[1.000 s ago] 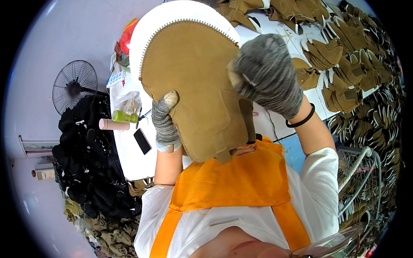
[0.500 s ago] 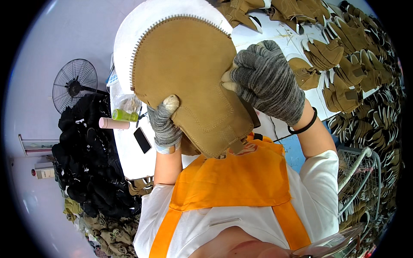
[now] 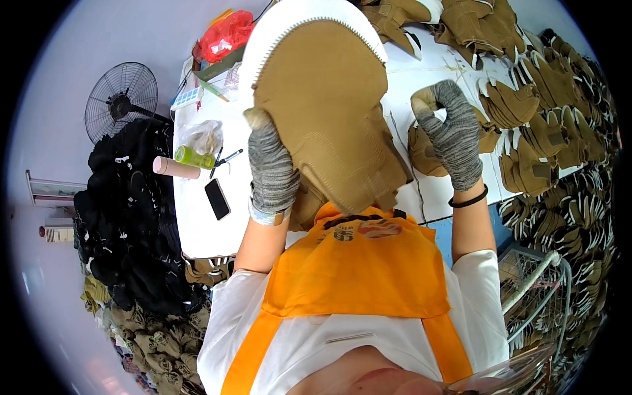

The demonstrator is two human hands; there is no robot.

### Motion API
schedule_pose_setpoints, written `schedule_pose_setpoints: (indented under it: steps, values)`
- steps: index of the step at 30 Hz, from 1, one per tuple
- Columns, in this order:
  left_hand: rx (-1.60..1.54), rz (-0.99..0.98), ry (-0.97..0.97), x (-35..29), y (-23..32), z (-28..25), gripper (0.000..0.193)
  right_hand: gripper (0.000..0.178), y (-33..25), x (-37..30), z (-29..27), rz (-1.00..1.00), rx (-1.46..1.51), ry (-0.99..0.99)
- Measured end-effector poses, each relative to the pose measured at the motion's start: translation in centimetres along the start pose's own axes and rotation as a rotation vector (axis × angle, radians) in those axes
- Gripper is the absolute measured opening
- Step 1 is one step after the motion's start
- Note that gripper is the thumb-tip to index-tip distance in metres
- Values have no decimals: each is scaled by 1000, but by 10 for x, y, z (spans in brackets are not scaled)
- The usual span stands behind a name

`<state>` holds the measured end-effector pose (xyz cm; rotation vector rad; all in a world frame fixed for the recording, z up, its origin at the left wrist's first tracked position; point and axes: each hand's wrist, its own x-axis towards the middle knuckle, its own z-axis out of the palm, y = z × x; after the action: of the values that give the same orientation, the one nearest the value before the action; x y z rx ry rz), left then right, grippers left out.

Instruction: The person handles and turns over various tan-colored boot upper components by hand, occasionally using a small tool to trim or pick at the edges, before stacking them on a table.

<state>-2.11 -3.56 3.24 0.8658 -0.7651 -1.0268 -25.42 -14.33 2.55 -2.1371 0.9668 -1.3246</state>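
Observation:
A tan shoe upper (image 3: 322,99) with zigzag stitching round its curved toe edge is held up over the table in front of my chest. A smooth white layer (image 3: 349,12) shows beyond the stitched edge. My left hand (image 3: 271,168), in a grey knitted glove with bare-looking fingertips, grips the upper at its left side, thumb on the face and fingers hidden behind. Apart from the upper, to its right, is my right hand (image 3: 454,135), gloved alike. Its fingers curl in toward the thumb; whatever they pinch, if anything, is too small to make out.
Stacked tan uppers (image 3: 510,102) cover the table's right side. On the left lie a phone (image 3: 216,196), pens, a pink bottle (image 3: 175,167), a green bottle (image 3: 194,157) and a red bag (image 3: 225,38). A fan (image 3: 120,102) stands behind a black pile (image 3: 131,230); a wire cart (image 3: 536,283) is at right.
My right hand has come off the upper and moved away to the right. The upper has shifted slightly right, still in my left hand, whose thumb has moved up its left edge.

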Motion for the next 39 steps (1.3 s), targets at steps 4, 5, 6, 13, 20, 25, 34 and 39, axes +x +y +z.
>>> schedule_pose_setpoints:
  steps: [4,5,6,13,20,25,34,39]
  values:
    - [-61,-29,21,4,-1,14,74,10,26,-25,10,266,161,-33]
    - [-83,-37,15,4,0,14,74,11,33,-30,11,297,191,-42]
    - [-105,-46,9,4,0,15,74,11,39,-34,11,328,221,-50]
    - [44,16,86,-1,0,21,87,12,12,-28,2,138,99,-53]
    - [26,49,38,-3,-1,24,86,15,-28,-8,8,-247,-203,-144]
    - [-24,54,93,-4,-3,7,78,20,-18,-2,11,-202,-404,-57]
    - [-514,10,131,10,-1,2,74,49,-15,-32,15,482,794,-372]
    - [-536,-24,50,12,-2,5,76,62,-11,-33,14,426,848,-474]
